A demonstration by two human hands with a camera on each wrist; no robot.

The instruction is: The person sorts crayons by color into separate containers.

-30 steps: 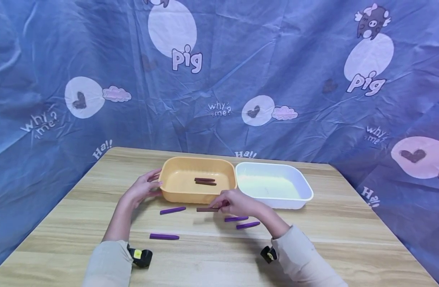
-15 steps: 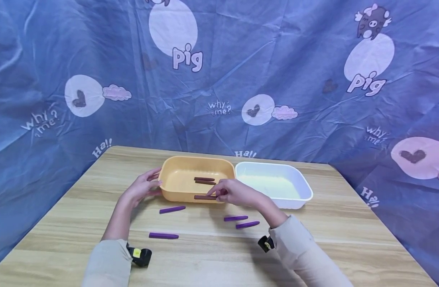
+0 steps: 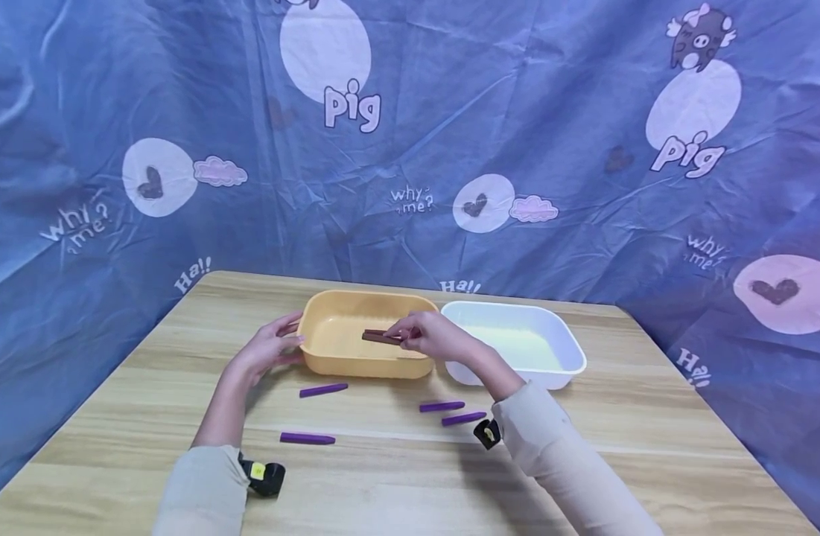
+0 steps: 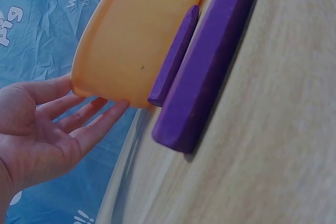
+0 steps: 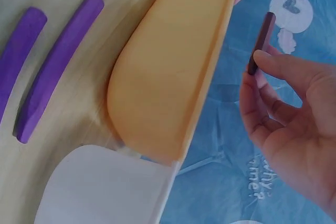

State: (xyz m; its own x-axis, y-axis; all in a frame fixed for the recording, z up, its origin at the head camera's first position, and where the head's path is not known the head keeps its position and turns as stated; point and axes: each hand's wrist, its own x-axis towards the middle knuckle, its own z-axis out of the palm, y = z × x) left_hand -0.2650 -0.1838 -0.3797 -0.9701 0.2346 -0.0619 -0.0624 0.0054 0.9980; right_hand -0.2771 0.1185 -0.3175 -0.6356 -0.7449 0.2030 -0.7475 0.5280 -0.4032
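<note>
My right hand (image 3: 438, 336) is over the right part of the orange plastic box (image 3: 356, 366). Between thumb and fingers it pinches a brown crayon (image 5: 262, 42), seen above the box's rim in the right wrist view. Inside the box lie brown crayons (image 3: 373, 331), partly covered by the held one and the hand. My left hand (image 3: 265, 350) touches the box's left end with its fingers extended, as the left wrist view (image 4: 52, 124) also shows. Purple crayons lie in front of the box, one nearer it (image 3: 324, 390) and one nearer me (image 3: 307, 438).
A white plastic box (image 3: 517, 378) stands to the right of the orange one. Two more purple crayons, one (image 3: 442, 406) beside another (image 3: 464, 419), lie on the wooden table (image 3: 383, 484) below my right hand. A blue printed cloth (image 3: 410, 134) hangs behind the table.
My right hand has lifted the brown crayon from the table before the orange box and carried it up over the rim, above the crayons inside. The left hand stays at the box's end.
</note>
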